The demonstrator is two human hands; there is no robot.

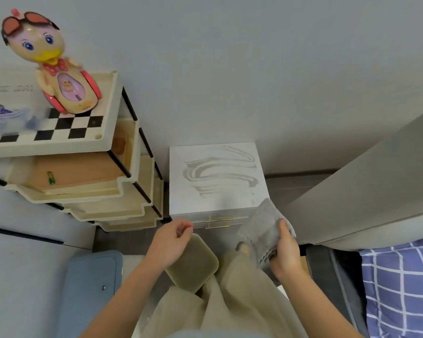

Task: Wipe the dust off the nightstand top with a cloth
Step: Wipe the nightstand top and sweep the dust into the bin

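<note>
The small white nightstand [215, 176] stands against the wall, its top dusty with curved wiped streaks across the middle. My right hand [287, 254] grips a folded grey cloth [264, 230], held in the air just off the nightstand's front right corner, not touching the top. My left hand [172, 242] hovers in front of the nightstand's front left corner, fingers loosely curled and holding nothing visible. Two gold drawer handles [219, 222] show on the nightstand's front.
A tiered cream shelf cart [122, 167] stands to the left, with a duck toy [56, 62] on a checkerboard top. A beige bed headboard [366, 191] and blue checked bedding [401, 284] lie to the right. An olive box [193, 262] sits below my left hand.
</note>
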